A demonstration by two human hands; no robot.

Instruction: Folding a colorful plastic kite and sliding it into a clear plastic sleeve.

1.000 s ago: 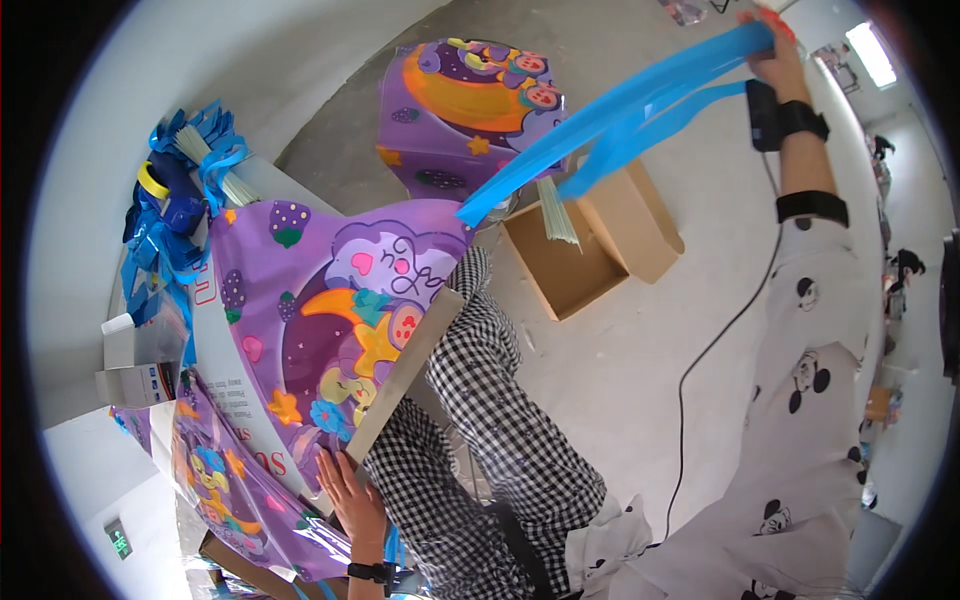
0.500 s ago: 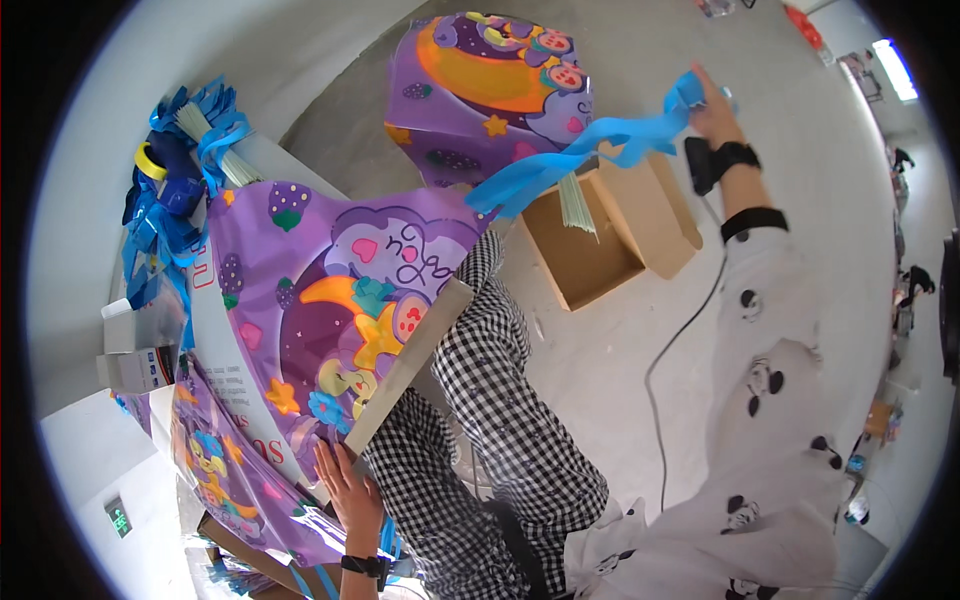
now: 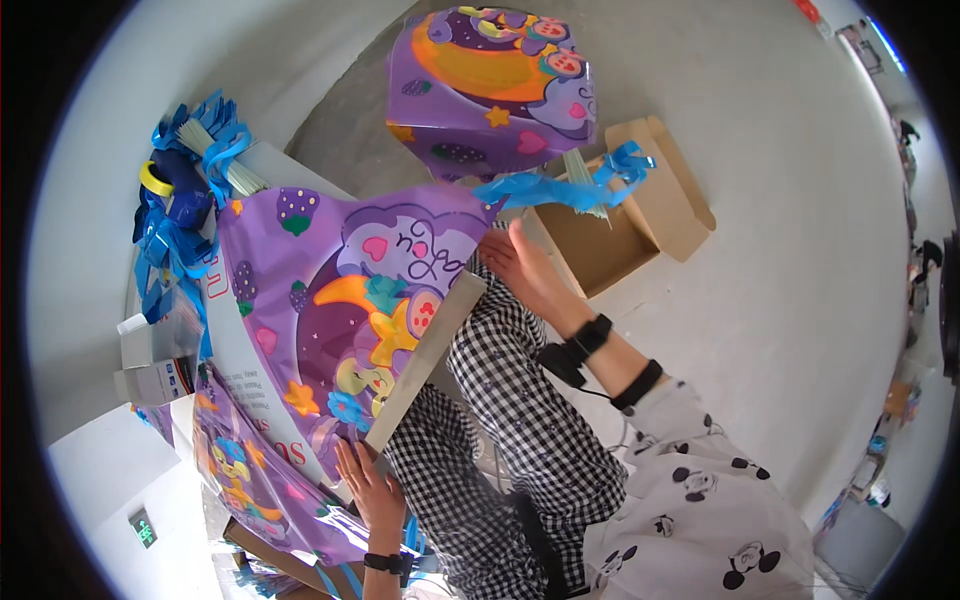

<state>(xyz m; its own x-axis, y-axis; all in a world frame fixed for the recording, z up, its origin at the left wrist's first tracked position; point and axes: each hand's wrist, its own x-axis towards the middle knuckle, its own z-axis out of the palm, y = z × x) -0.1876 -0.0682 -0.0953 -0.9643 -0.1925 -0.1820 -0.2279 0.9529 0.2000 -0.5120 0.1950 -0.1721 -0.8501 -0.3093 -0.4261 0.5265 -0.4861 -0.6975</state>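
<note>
A purple sheet (image 3: 275, 260) printed with a moon, stars and strawberries lies over a white box in front of me. My left hand (image 3: 375, 497) rests with outstretched fingers on its lower corner, beside a beige strip (image 3: 425, 360) along the box's near edge. My right hand (image 3: 528, 275) is by the sheet's right corner, fingers extended and thumb up, with nothing in its grip. From that corner a blue ribbon (image 3: 560, 192) trails off to the right, its far end curled and loose.
Beyond the sheet stands a box-shaped pile covered in the same purple print (image 3: 480, 130). An open cardboard box (image 3: 600, 240) sits right of my knees. Blue ribbons (image 3: 175, 245) and pale thin sticks (image 3: 240, 175) lie at the left, above a small carton (image 3: 155, 380). Another printed sheet (image 3: 290, 520) hangs lower left.
My right hand has let go of the blue ribbon's far end and moved back left and down to the sheet's corner. The ribbon has dropped into curls. My left hand stays on the lower corner.
</note>
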